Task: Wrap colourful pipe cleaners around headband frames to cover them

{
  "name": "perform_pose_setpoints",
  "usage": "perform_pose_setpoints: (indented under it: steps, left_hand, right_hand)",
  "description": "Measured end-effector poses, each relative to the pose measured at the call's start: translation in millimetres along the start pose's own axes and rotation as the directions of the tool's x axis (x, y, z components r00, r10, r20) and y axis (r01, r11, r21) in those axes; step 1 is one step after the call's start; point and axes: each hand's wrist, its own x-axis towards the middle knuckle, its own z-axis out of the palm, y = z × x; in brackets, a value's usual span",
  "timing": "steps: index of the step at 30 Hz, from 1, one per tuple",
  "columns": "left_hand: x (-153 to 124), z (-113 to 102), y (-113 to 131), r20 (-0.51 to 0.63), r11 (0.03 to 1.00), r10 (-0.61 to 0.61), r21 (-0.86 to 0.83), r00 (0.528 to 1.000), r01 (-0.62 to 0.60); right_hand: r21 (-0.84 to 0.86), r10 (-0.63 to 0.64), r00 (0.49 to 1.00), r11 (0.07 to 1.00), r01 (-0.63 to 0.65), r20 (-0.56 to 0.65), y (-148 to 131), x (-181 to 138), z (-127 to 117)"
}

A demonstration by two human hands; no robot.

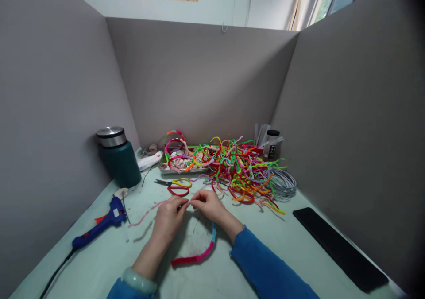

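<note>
My left hand point(168, 217) and my right hand point(210, 205) meet tip to tip over the middle of the table, both closed in a pinch. Between the fingertips shows a bit of a pale pink pipe cleaner point(143, 218), whose long end trails leftward from under my left hand. Below my right wrist curves a strip wrapped in red, magenta and light blue fuzzy sections point(203, 255); its upper end disappears behind my right hand. Just beyond my hands lie open scissors point(177, 187) with one yellow and one red handle.
A heap of colourful pipe cleaners point(237, 161) spills beside a metal tray point(166, 170) and a grey wire coil point(283, 184). On the left are a blue glue gun point(102, 226) and a green bottle point(121, 164). A black flat slab point(338, 248) lies right. Grey partitions point(202, 82) enclose the table.
</note>
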Motion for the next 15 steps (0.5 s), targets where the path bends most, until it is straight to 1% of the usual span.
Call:
perform_pose_setpoints:
  steps: [4,7,9,12,15]
  left_hand:
    - [0.1,-1.4,2.4,0.013,0.998,-0.046,-0.036,0.999,0.046]
    - [1.1,-2.4,3.7,0.042,0.996,-0.073,-0.043,0.996,0.075]
    - [2.0,-2.7,3.4,0.063,0.991,-0.111,-0.066,0.992,0.115]
    - [3.2,-2.5,1.2,0.102,0.976,-0.169,-0.124,0.980,0.181]
    - [3.8,-2.3,-1.3,0.121,0.967,-0.187,-0.155,0.975,0.205]
  right_hand:
    - [-0.019,-0.012,1.000,1.000,0.012,-0.001,1.7,0.2,0.1]
    - [-0.033,-0.026,1.000,0.999,0.026,0.000,2.6,0.4,0.1]
    - [-0.037,-0.022,1.000,0.999,0.022,0.005,1.9,0.3,-0.2]
    - [-0.027,-0.019,1.000,0.999,0.019,0.002,-1.3,-0.3,-1.1]
    - [-0.007,-0.030,1.000,1.000,0.030,0.003,-5.0,-1.1,-1.9]
